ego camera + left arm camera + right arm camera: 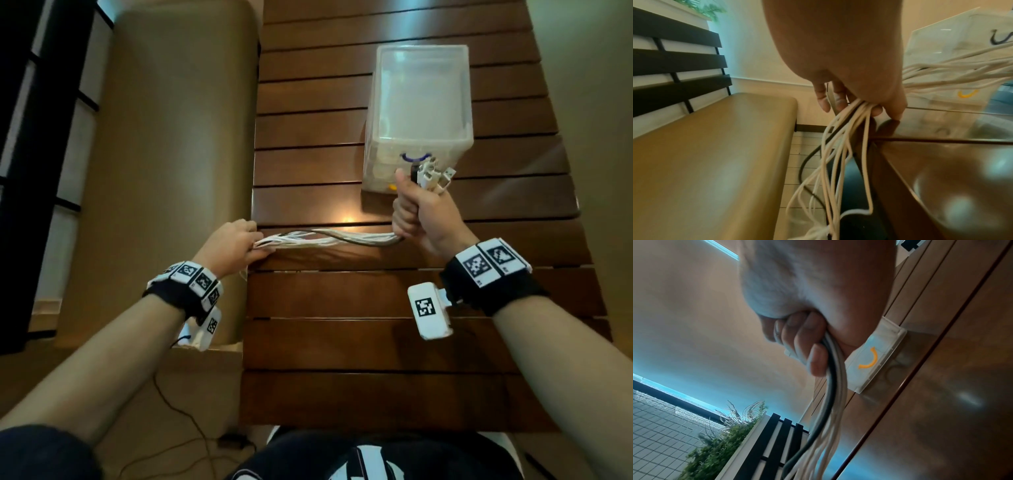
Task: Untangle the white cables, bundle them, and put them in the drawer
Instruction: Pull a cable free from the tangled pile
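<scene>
Hanging off the left edge of the slatted wooden table (376, 342), the loose ends of the white cables (329, 238) drop toward the tiled floor (809, 146) in the gap between the table and the tan padded bench (164, 171). That gap is narrow, and the bench runs alongside the whole left edge.

Your left hand (230, 244) sits right at that left edge, fingers curled round the strands. In the left wrist view your fingertips (823, 104) close over the bunch where it bends downward, and one dark cable (807, 155) runs among the white ones.

From there the cables stretch across the table, just above its surface, to your right hand (423, 212). Between your two forearms the near part of the table is bare wood.

Your right hand is clenched in a fist round the bundle, held upright, with the plug ends (435, 173) sticking out above your thumb. In the right wrist view the strands leave below your little finger (818, 360).

Just beyond that fist stands the translucent drawer unit (419, 102), toward the far right part of the table, its front facing you. Its drawers carry curved handles, one purple (415, 158), one orange (869, 359).
</scene>
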Available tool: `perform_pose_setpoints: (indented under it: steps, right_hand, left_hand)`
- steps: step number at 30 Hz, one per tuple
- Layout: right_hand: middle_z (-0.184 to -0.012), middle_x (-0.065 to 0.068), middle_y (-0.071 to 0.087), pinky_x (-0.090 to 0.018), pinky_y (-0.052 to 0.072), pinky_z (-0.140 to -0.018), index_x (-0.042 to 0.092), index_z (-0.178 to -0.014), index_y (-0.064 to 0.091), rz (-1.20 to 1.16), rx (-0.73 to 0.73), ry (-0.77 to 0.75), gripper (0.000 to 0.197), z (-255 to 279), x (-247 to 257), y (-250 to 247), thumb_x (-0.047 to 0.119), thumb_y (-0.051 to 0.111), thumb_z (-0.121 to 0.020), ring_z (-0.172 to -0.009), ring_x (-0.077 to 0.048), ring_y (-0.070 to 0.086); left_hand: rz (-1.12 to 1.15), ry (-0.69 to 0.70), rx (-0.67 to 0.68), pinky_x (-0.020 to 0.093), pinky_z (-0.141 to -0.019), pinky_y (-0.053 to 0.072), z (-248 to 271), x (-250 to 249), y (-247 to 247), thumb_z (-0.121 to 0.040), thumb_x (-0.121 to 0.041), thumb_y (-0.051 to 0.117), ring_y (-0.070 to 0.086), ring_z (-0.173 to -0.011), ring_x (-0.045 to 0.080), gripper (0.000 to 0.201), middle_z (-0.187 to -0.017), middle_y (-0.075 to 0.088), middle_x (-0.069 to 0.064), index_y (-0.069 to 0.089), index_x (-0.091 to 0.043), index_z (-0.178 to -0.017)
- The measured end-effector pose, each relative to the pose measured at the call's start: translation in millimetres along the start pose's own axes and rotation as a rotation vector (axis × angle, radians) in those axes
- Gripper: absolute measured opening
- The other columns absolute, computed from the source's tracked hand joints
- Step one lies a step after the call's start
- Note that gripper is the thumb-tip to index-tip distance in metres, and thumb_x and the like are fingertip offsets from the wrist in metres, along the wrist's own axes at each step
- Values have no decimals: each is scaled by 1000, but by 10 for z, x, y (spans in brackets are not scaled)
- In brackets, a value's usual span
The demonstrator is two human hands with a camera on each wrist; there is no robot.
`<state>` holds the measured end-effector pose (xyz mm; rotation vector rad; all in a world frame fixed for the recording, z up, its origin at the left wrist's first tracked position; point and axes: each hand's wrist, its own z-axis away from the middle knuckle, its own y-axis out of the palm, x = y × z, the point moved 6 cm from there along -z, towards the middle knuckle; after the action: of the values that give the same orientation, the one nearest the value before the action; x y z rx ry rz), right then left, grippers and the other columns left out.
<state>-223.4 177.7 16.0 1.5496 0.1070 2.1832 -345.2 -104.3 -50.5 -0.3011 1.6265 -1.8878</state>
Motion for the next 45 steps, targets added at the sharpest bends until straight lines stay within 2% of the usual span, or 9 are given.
perform_pose_setpoints:
  steps: [8,12,16,19,22,28,35,41,45]
  right_hand:
    - [-40,4,21,-19,19,-38,24,-48,35,-16,-42,20,57,181,-130,-245,33,50,-102,-31,-12,18]
    - [-40,3,21,-17,19,-37,21,-50,30,6,-35,0,57,240,-128,-264,31,50,-103,-30,-12,18]
    - [-40,5,27,-19,22,-37,25,-49,37,48,28,-52,57,297,-27,-175,29,48,-104,-31,-11,23]
    - [-41,5,27,-19,23,-37,24,-50,41,-8,75,-87,54,318,113,-98,31,48,-103,-32,-11,23]
    - [-41,2,27,-24,19,-38,16,-51,38,-25,95,-94,55,381,236,-85,37,45,-102,-33,-14,22]
    - [-41,3,21,-28,16,-42,20,-47,35,-161,92,-100,58,666,320,-153,29,41,-105,-34,-14,19]
    - [-40,5,23,-26,14,-42,20,-50,30,-164,39,-46,57,704,320,-447,36,46,-102,-32,-12,19]
    - [-42,1,26,-25,13,-41,13,-54,27,20,-1,-73,57,650,278,-392,38,49,-101,-32,-14,20]
    - [-70,-15,67,-36,53,-60,6,-55,52,176,134,-100,56,588,338,-181,39,48,-100,-61,-26,65]
  left_hand:
    - [-23,-92,170,32,-58,48,132,-165,-34,-71,-87,45,53,-61,15,67,-68,54,-10,67,-23,-73]
    - [65,-220,449,38,-90,50,1,-496,-222,-52,-84,63,58,-112,20,100,-125,59,-4,47,-36,-137]
    - [307,6,283,43,-109,40,-436,-1520,-487,-62,-75,70,43,-134,21,114,-149,43,2,19,-35,-155]
    - [476,56,225,39,-99,48,-738,-2112,-436,-76,-54,77,58,-115,18,76,-130,61,2,48,-24,-140]
    - [440,44,141,42,-77,54,-914,-2329,-342,-87,-46,70,66,-85,25,31,-96,72,8,65,-17,-94]
    - [386,18,115,33,-52,38,-710,-2164,-295,-91,-50,64,47,-48,9,46,-48,51,-6,55,-23,-55]
    - [427,-68,224,22,-49,32,-339,-1893,-270,-85,-60,62,49,-48,4,30,-54,57,-8,62,-38,-65]
    - [404,113,86,18,-47,28,-170,-1971,-418,-86,-75,35,48,-48,5,49,-47,47,-12,50,-32,-70]
    - [191,161,127,31,-55,30,-233,-1999,-467,-80,-80,26,43,-51,13,61,-51,41,-10,49,-24,-71]
